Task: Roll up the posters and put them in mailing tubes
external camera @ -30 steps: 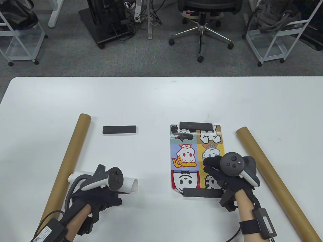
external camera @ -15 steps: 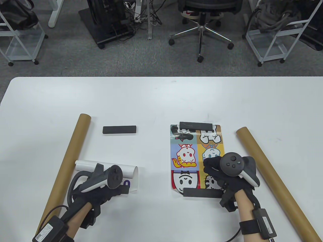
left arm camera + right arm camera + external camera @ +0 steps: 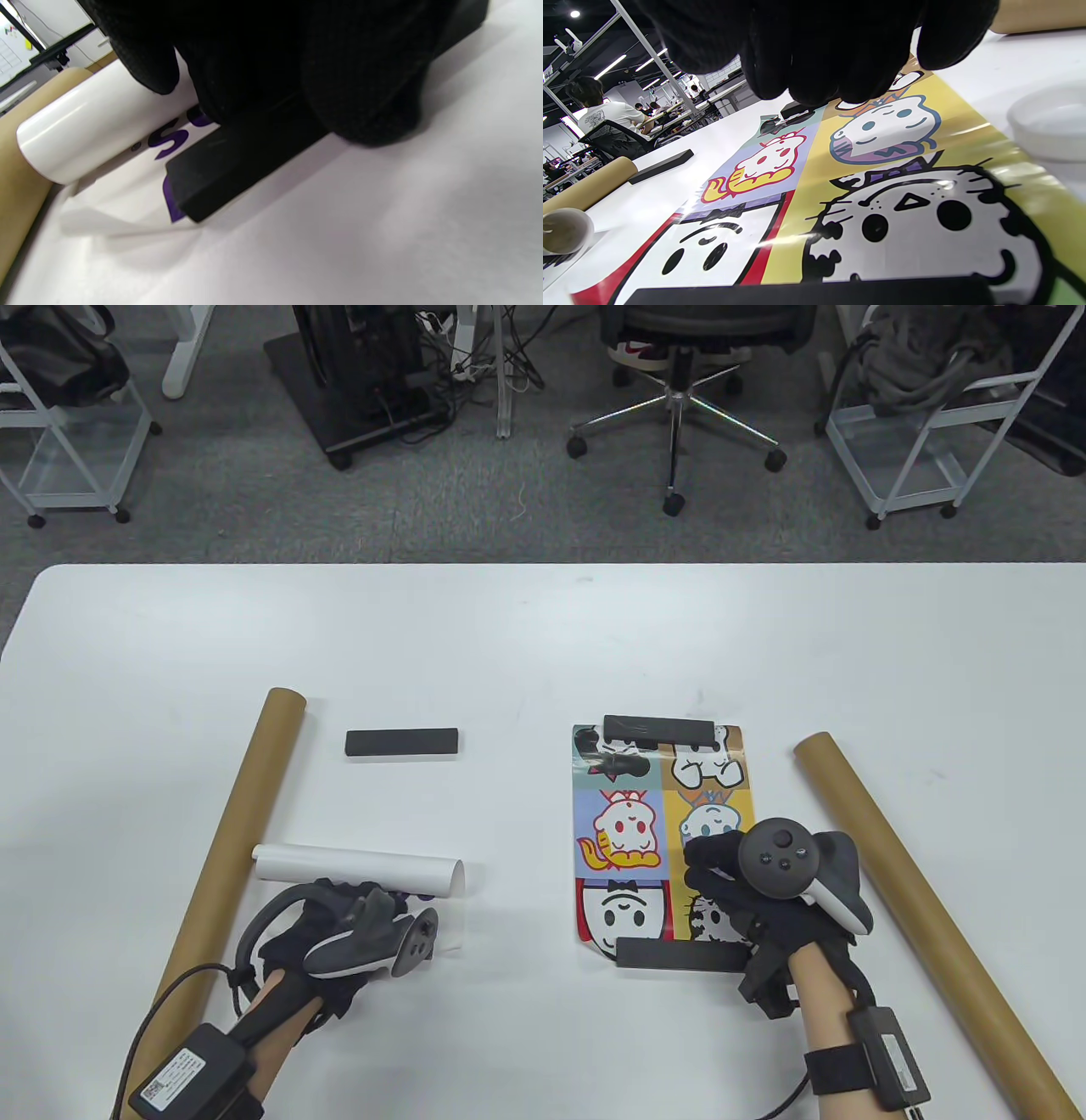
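On the white table (image 3: 526, 645) two posters lie between two brown cardboard tubes. The left poster (image 3: 361, 869) is a white roll lying crosswise, its left end touching the left tube (image 3: 225, 848); a short unrolled flap with purple lettering reaches from it toward the person. In the left wrist view, a black bar (image 3: 242, 163) lies across that flap just beside the roll, and the left hand (image 3: 339, 937) rests on top of the bar with its gloved fingers (image 3: 365, 84) curled down over it; one finger also touches the roll. Whether that hand actually clasps the bar or only presses on it cannot be told. The right poster (image 3: 632, 823), printed with cartoon faces in coloured squares, lies flat, pinned by a black bar at its far edge (image 3: 659, 727) and another at its near edge (image 3: 683, 954). The right hand (image 3: 747, 882) sits palm down over the poster's near right part, fingers (image 3: 814, 55) bent together above the print, grasping nothing that shows; whether the fingertips touch the paper cannot be told. The right tube (image 3: 920, 920) lies slanted just beside that hand. A third loose black bar (image 3: 402, 742) sits on the bare table, beyond the white roll and apart from it.
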